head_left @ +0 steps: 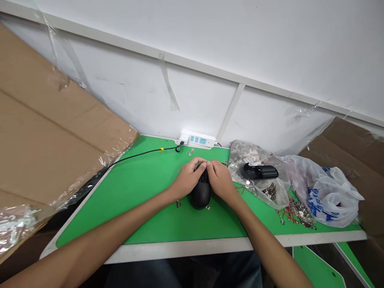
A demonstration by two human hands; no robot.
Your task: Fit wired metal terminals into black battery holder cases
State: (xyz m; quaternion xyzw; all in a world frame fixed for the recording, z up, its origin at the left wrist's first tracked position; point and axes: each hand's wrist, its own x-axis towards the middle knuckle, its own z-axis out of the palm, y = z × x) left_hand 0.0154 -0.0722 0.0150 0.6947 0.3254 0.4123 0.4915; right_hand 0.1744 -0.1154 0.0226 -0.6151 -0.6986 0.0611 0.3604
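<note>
A black, rounded plastic housing point(200, 196) with a smooth domed near end lies low over the green tabletop, right in front of me. My left hand point(190, 175) is closed around the left side of its far end. From the other side, my right hand point(220, 177) grips the same end, and my two thumbs meet on top. My fingers hide much of that end. Small metal pieces point(178, 204) lie beside the housing.
Clear plastic bags of metal parts point(271, 194) lie to the right, a black plastic part point(260, 171) on them. Red-wired pieces point(297, 212) and a white bag point(333, 200) are beyond. A power strip point(201, 139) with black cable point(141, 154) runs along the wall; cardboard point(60, 120) stands left.
</note>
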